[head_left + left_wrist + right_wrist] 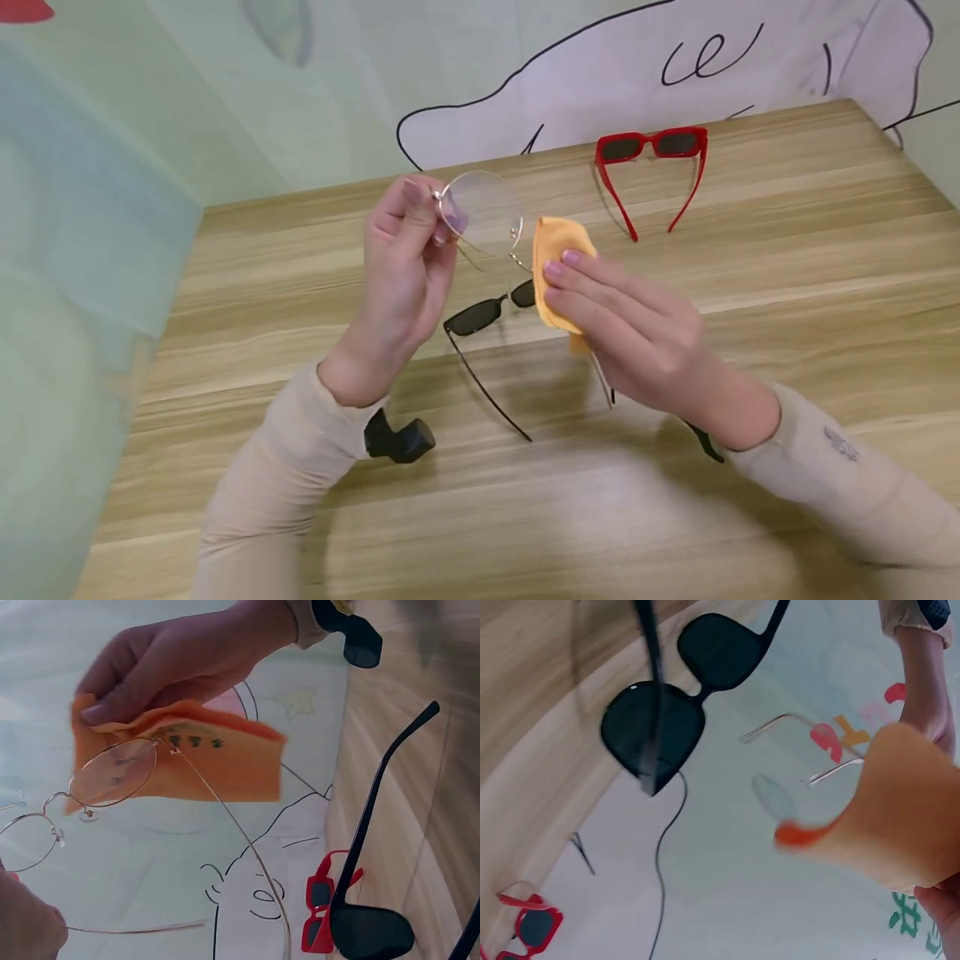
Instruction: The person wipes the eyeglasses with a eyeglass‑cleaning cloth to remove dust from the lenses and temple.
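My left hand [408, 267] pinches thin gold-rimmed round eyeglasses [480, 212] by one end of the frame, holding them above the table. In my right hand [637, 325] is a folded orange-yellow cleaning cloth [558, 267], gripped between the fingers and thumb. From the left wrist view, the cloth [232, 769] hangs behind the far lens of the eyeglasses [116, 772], overlapping it, with dark printing on its face. The right wrist view shows the blurred cloth [900, 817] hiding the lenses; only the thin temple tips [832, 772] stick out past it.
Black sunglasses [477, 318] lie on the wooden table [300, 275] below the hands, partly covered by the cloth and right hand. Red sunglasses [651, 143] sit near the back edge, temples toward me. A wall with drawn figures [345, 92] rises behind the table.
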Motion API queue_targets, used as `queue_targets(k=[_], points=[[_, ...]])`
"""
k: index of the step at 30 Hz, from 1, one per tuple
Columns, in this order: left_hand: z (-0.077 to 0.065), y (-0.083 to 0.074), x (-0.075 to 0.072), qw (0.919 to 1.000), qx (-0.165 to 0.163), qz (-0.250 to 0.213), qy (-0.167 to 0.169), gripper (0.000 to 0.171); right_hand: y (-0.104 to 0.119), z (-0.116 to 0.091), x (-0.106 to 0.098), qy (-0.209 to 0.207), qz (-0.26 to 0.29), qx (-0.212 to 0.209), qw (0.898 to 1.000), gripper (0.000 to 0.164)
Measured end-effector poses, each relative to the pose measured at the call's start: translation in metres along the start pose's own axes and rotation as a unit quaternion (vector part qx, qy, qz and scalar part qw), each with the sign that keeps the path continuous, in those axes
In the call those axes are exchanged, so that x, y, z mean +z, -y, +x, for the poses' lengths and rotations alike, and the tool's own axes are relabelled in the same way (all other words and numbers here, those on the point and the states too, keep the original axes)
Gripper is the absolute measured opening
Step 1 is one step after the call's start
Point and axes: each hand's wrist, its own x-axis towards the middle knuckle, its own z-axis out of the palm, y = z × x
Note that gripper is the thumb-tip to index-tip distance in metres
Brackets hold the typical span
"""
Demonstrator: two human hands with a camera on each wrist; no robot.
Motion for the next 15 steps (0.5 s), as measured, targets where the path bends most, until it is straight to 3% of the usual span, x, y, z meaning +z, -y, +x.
queue_targets(k=[4,7,11,15], points=[[0.0025,-0.005,-0.0022,0.9995,0.005,-0.015,-0.027,0.044,-0.0062,-0.0105,-0.0046,-0.004,-0.007,0.039,0.999,0.012],[0.0028,-0.0056,-0.0026,0.9994,0.006,-0.015,-0.029,0.044,-0.0047,-0.0109,-0.0041,-0.008,-0.005,0.025,1.0,0.011],[0.0011,-0.0025,-0.0017,1.0,0.007,-0.003,0.001,0.039,-0.0008,-0.0044,0.0012,-0.012,0.01,0.004,1.0,0.01],[0.001,-0.0004,-0.0022,0.999,0.026,0.014,0.033,0.021,-0.0036,-0.0044,-0.0004,-0.005,0.007,0.043,0.999,0.012]])
